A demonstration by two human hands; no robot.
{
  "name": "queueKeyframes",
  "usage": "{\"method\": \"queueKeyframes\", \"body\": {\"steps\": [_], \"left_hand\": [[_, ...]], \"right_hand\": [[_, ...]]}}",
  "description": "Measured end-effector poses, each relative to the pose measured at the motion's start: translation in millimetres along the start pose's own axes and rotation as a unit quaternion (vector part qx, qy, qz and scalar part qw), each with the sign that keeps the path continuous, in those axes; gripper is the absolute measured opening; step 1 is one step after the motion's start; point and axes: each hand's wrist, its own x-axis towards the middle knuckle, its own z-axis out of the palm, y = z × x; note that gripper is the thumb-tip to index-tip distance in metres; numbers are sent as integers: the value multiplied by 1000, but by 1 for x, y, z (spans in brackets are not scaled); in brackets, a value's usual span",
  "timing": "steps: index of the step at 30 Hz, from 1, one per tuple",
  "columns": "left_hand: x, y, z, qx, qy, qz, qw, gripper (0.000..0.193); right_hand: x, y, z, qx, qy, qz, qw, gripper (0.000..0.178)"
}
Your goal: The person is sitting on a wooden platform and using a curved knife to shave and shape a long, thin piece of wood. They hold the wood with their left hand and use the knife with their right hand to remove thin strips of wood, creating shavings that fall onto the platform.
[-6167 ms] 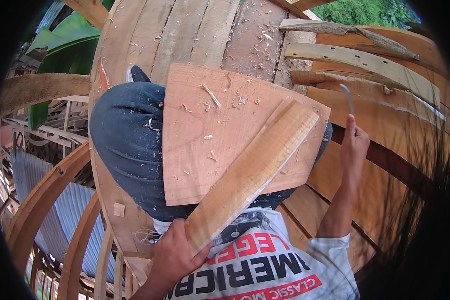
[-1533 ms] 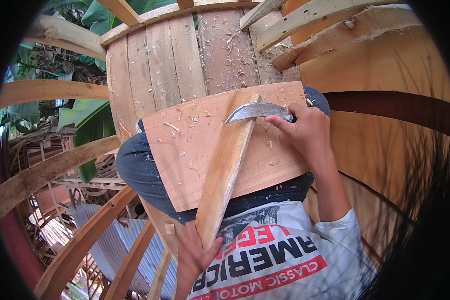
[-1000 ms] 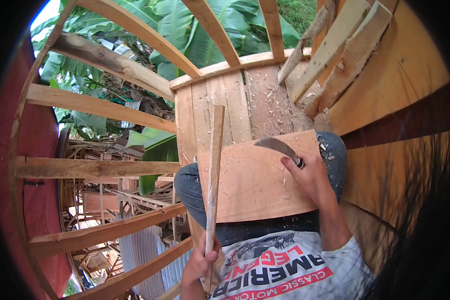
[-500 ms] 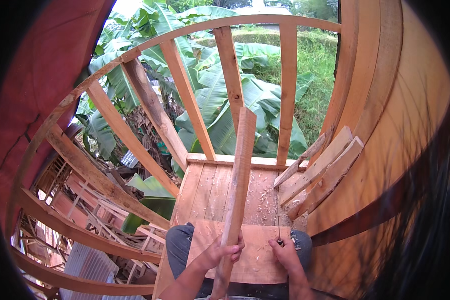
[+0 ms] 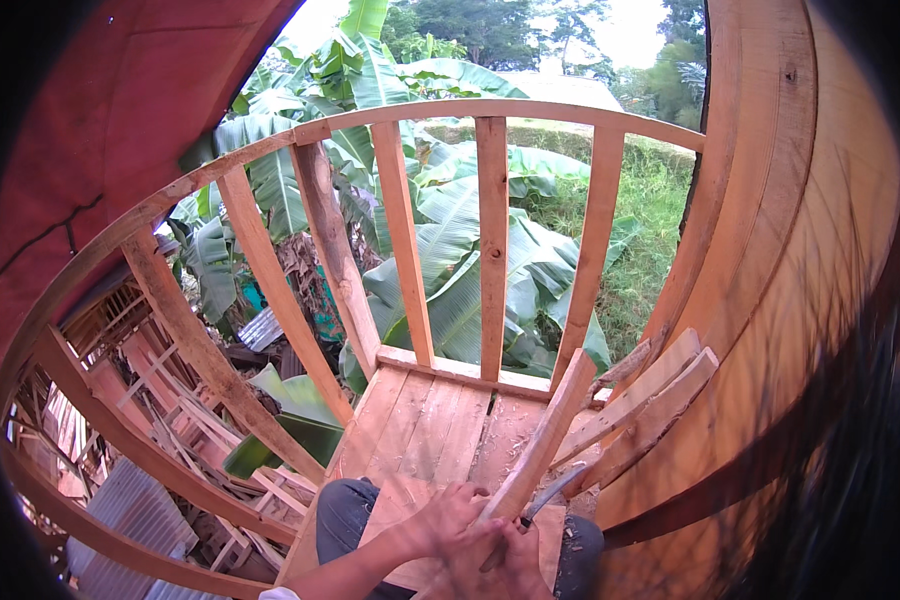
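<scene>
Two hands hold a wooden slat upright over a board on the lap.

The left hand has its fingers clenched around the lower end of the wooden slat, which leans up to the right above the wooden board on the knees. The right hand lies just under it; it seems to be grasping a curved knife, but the view is poor. Behind stands a wooden railing.

The wooden stick sticks up from between the fingers, over the plank floor. Spare slats lean to the right of the fingers. The railing stands beyond them.
</scene>
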Motion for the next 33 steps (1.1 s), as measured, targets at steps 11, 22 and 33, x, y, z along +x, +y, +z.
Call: {"method": "queueKeyframes", "body": {"steps": [11, 22, 33], "left_hand": [[0, 120, -118, -526, -80, 454, 715, 41], [26, 173, -63, -557, -99, 522, 638, 41], [39, 177, -36, -573, -97, 486, 653, 42]], "right_hand": [[41, 68, -65, -126, 92, -7, 988, 39], [13, 41, -20, -109, 84, -71, 988, 40], [10, 34, -14, -83, 80, -42, 992, 37]]}}
